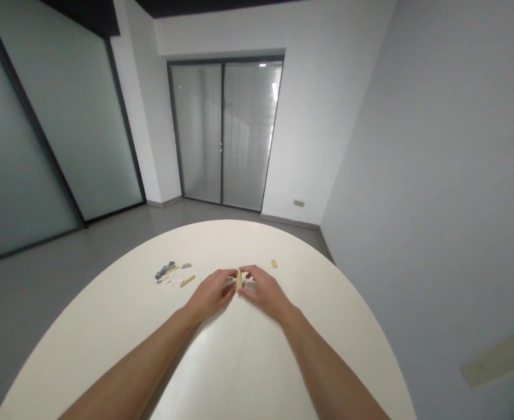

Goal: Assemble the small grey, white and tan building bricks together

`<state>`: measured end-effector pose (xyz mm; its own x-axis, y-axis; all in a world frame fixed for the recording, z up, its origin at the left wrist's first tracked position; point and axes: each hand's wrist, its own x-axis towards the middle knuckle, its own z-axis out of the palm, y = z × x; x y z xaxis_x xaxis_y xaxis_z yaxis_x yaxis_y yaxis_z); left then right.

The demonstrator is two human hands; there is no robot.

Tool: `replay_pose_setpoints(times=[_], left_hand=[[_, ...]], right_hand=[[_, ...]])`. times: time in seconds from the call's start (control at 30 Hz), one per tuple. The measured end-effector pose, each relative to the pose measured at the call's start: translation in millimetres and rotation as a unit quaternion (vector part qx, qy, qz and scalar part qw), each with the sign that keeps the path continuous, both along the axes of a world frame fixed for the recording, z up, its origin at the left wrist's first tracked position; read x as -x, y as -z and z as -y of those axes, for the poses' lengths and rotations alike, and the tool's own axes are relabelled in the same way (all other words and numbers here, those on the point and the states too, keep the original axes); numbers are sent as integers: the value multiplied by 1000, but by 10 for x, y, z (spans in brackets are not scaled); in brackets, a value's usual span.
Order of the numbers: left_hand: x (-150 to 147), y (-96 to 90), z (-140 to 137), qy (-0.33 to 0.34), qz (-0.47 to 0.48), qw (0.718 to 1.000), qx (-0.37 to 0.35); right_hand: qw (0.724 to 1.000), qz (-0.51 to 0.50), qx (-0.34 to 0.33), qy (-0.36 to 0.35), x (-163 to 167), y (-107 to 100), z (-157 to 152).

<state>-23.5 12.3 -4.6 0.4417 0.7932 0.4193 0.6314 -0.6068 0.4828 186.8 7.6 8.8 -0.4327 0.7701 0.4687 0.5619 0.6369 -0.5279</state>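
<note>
A small tan building brick [240, 281], long and narrow with what look like studs on it, lies between my two hands near the middle of the round table. My left hand [212, 294] is closed at its left side, forefinger and thumb bent toward it. From the right, my right hand [269, 293] grips the same brick, forefinger at the far end and thumb at the near end. The left fingertips partly hide the brick's edge. Beyond my right hand lies a flat tan piece [274, 263].
On the white table [221, 373], to the left, sit a pile of grey pieces [164, 269], several small white bits [172, 281], a tan strip [187, 281] and a grey-and-tan piece [186, 265]. A wall [440, 192] stands close on the right.
</note>
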Motion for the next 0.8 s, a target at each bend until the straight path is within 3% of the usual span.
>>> replay_pose_setpoints(times=[0.8], left_hand=[[3, -10, 13, -2, -18, 1000, -20]], right_hand=[[1000, -15, -11, -22, 3, -9, -4]])
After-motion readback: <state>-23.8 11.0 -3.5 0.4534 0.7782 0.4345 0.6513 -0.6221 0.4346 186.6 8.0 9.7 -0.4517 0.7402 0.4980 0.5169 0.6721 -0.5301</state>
